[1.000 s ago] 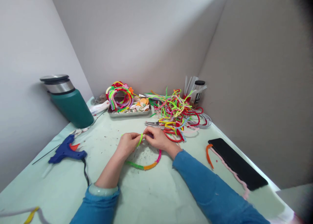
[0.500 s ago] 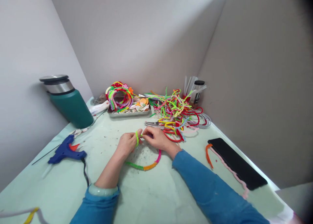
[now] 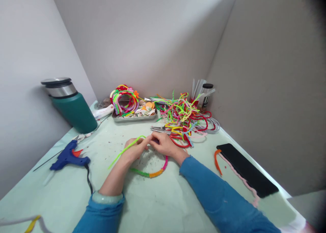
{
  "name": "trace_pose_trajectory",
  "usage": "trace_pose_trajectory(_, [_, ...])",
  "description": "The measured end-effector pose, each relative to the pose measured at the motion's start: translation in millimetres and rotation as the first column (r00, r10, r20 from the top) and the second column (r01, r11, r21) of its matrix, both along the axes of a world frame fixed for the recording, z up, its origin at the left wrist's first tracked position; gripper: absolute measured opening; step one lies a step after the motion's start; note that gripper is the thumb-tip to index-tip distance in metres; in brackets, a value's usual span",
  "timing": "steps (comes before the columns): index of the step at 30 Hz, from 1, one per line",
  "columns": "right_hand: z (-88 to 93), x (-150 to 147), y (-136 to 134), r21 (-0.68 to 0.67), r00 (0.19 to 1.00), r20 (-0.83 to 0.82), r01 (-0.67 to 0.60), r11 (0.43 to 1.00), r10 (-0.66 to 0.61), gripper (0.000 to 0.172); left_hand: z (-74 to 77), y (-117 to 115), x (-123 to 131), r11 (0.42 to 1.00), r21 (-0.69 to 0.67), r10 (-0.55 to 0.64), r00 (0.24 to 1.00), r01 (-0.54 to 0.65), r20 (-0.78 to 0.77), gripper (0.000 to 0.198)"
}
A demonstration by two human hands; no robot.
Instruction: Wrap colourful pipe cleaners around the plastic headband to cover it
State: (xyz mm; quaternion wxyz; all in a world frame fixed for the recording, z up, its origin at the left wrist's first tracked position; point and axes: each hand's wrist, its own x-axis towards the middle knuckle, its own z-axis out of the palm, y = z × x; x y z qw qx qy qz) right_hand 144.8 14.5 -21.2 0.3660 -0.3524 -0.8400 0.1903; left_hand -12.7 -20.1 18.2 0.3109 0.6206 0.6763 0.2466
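Note:
My left hand (image 3: 134, 150) and my right hand (image 3: 162, 144) meet fingertip to fingertip over the middle of the table, both closed in a pinch. A lime-green pipe cleaner (image 3: 124, 152) runs from the meeting fingers back over my left hand, its free end sticking out toward the lower left. Below the hands lies the curve of a hoop (image 3: 156, 173) wrapped in green, orange and pink; its upper part is hidden by my hands. Scissors (image 3: 159, 128) with red handles rest just beyond my right hand.
A blue glue gun (image 3: 70, 156) lies at left, before a teal bottle (image 3: 76, 109). At the back, a metal tray (image 3: 134, 118) carries wrapped hoops and small pieces, beside a heap of pipe cleaners (image 3: 183, 107). A black slab (image 3: 247, 170) lies at right, with pink and orange pipe cleaners alongside.
The lime-green pipe cleaner was a small loop by my left fingers; now it stretches out long across my left hand toward the lower left. My right hand has hardly moved.

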Motion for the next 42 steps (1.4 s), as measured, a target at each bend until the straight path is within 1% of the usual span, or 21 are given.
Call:
trace_pose_trajectory(3, [-0.7, 0, 0, 0.004, 1.0, 0.016, -0.007, 1.0, 0.007, 0.006, 0.1, -1, 2, 0.997, 0.07, -0.038, 0.999, 0.04, -0.037, 0.04])
trace_pose_trajectory(7, [-0.4, 0, -1, -0.008, 1.0, 0.017, -0.021, 1.0, 0.021, 0.006, -3.3, -1, 1, 0.992, 0.095, -0.08, 0.997, 0.081, -0.023, 0.037])
trace_pose_trajectory(9, [1.0, 0, -2, -0.008, 0.999, 0.01, -0.036, 0.999, 0.036, 0.006, -6.8, 0, -1, 0.994, 0.071, -0.09, 0.996, 0.088, 0.027, 0.036])
trace_pose_trajectory(13, [4.7, -1, -6, 0.008, 0.998, -0.007, -0.058, 0.998, 0.058, 0.007, -15.3, 4, -3, 0.999, -0.035, -0.034, 0.985, 0.041, 0.171, 0.034])
trace_pose_trajectory(15, [5.7, -1, -6, 0.012, 0.998, -0.009, -0.061, 0.998, 0.061, 0.006, -18.5, 5, -4, 0.997, -0.061, -0.025, 0.974, 0.04, 0.225, 0.034])
trace_pose_trajectory(17, [5.5, -1, -6, 0.004, 0.998, -0.009, -0.061, 0.998, 0.061, 0.005, -20.5, 5, -5, 0.997, -0.067, -0.028, 0.971, 0.045, 0.236, 0.036])
trace_pose_trajectory(19, [4.0, -1, -5, -0.008, 0.999, -0.008, -0.052, 0.999, 0.052, 0.005, -21.2, 6, -5, 0.997, -0.062, -0.023, 0.98, 0.036, 0.198, 0.04])
trace_pose_trajectory(21, [1.8, -1, -3, -0.018, 1.0, -0.009, -0.023, 1.0, 0.023, 0.005, -20.8, 6, -5, 0.999, -0.039, -0.016, 0.991, 0.021, 0.137, 0.043])
trace_pose_trajectory(23, [-0.5, -2, -1, -0.034, 1.0, -0.022, 0.017, 0.999, -0.018, 0.006, -19.8, 6, -5, 1.0, 0.013, -0.027, 0.994, 0.025, 0.107, 0.042])
trace_pose_trajectory(25, [-2.0, -2, 2, -0.054, 0.998, -0.041, 0.049, 0.997, -0.051, 0.007, -19.0, 6, -4, 0.995, 0.08, -0.067, 0.988, 0.057, 0.136, 0.038])
trace_pose_trajectory(27, [-2.6, -2, 4, -0.066, 0.996, -0.056, 0.064, 0.996, -0.068, 0.008, -19.0, 7, -3, 0.988, 0.138, -0.104, 0.974, 0.076, 0.202, 0.034])
trace_pose_trajectory(29, [-2.7, -2, 4, -0.066, 0.995, -0.067, 0.076, 0.995, -0.08, 0.007, -19.8, 8, -2, 0.983, 0.169, -0.118, 0.958, 0.074, 0.263, 0.033])
trace_pose_trajectory(31, [-2.5, -2, 5, -0.066, 0.993, -0.077, 0.088, 0.994, -0.093, 0.007, -21.2, 10, -1, 0.982, 0.176, -0.112, 0.952, 0.063, 0.284, 0.035])
trace_pose_trajectory(35, [-2.0, -2, 4, -0.068, 0.991, -0.086, 0.096, 0.993, -0.102, 0.007, -25.6, 13, 0, 0.977, 0.209, -0.091, 0.976, 0.049, 0.196, 0.033])
trace_pose_trajectory(38, [-1.6, -2, 4, -0.059, 0.992, -0.084, 0.094, 0.994, -0.098, 0.007, -28.2, 15, -1, 0.966, 0.252, -0.099, 0.985, 0.06, 0.143, 0.032])
trace_pose_trajectory(42, [-0.9, -2, 3, -0.043, 0.994, -0.073, 0.079, 0.996, -0.082, 0.008, -25.9, 14, -2, 0.952, 0.291, -0.119, 0.991, 0.097, 0.06, 0.029])
